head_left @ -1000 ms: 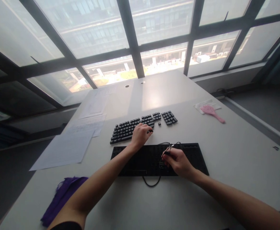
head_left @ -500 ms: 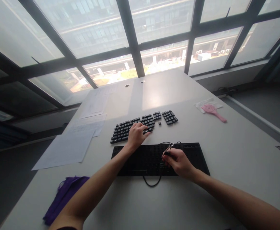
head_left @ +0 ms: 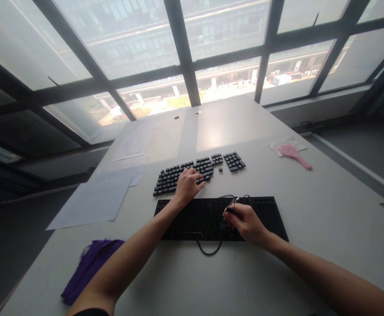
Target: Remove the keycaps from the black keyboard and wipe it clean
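Note:
A black keyboard base [head_left: 185,219] with its keycaps off lies flat in front of me. Beyond it, loose black keycaps [head_left: 168,179] are laid out in keyboard order. My left hand [head_left: 188,186] rests over these keycaps, thumb and index finger apart; the undersides of its fingers are hidden. Over the right half of the base, my right hand [head_left: 241,220] is closed on a black cable [head_left: 209,254], which loops past the base's front edge and up to the fingers. Something small and shiny sticks out above that grip, too small to make out.
One single keycap [head_left: 220,169] lies apart, below the number-pad keycaps [head_left: 234,161]. A pink hairbrush [head_left: 292,152] on a clear wrapper is at the right. Paper sheets [head_left: 91,204] spread along the left, with a purple cloth [head_left: 91,267] near my left forearm. Windows stand behind the table.
The view has shifted very slightly. Both hands, the keycaps and the keyboard base keep their places.

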The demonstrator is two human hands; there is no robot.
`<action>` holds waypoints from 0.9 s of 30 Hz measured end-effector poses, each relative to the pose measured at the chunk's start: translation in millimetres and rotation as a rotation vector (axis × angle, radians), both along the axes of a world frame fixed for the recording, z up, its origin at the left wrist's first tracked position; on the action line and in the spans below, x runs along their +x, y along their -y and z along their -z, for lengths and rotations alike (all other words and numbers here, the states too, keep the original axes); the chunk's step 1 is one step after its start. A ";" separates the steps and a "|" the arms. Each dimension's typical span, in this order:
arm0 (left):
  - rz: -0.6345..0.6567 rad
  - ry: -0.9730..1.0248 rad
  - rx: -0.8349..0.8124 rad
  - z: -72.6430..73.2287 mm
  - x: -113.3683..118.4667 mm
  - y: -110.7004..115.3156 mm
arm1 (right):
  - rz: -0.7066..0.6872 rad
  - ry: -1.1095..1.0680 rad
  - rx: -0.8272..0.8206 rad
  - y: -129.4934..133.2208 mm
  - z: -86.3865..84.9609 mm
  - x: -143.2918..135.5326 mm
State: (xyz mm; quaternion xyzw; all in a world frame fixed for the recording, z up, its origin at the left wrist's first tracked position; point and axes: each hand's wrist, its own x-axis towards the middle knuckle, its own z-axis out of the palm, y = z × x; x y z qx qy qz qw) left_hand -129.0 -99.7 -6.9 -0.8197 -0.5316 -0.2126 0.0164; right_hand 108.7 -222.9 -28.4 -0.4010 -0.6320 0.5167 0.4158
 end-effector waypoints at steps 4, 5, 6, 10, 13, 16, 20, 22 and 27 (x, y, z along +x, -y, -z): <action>0.037 0.014 0.008 -0.2 6.5 -4.3 | -0.002 -0.005 -0.008 0.3 -0.5 -0.5; 0.046 0.016 0.009 0.4 8.0 -5.8 | -0.003 -0.007 -0.011 0.4 -0.5 -0.8; 0.053 0.017 0.008 1.3 9.1 -7.2 | -0.004 -0.009 -0.015 0.4 -0.4 -1.1; 0.070 0.018 -0.001 5.1 8.3 -10.8 | -0.002 -0.068 -0.069 -1.1 -2.2 -1.8; 0.078 0.020 0.003 5.5 5.2 -11.0 | 0.026 -0.161 -0.139 -4.4 -6.8 -1.0; 0.085 0.023 -0.001 4.1 4.5 -10.4 | 0.084 -0.233 -0.212 -8.5 -11.8 0.5; 0.086 0.033 -0.003 2.9 8.6 -9.7 | 0.114 -0.274 -0.247 -11.2 -14.7 1.4; 0.084 0.034 0.005 3.3 10.8 -9.9 | 0.113 -0.277 -0.245 -11.1 -14.6 1.4; 0.092 0.017 0.002 5.6 11.8 -12.2 | 0.110 -0.273 -0.239 -10.9 -13.2 1.6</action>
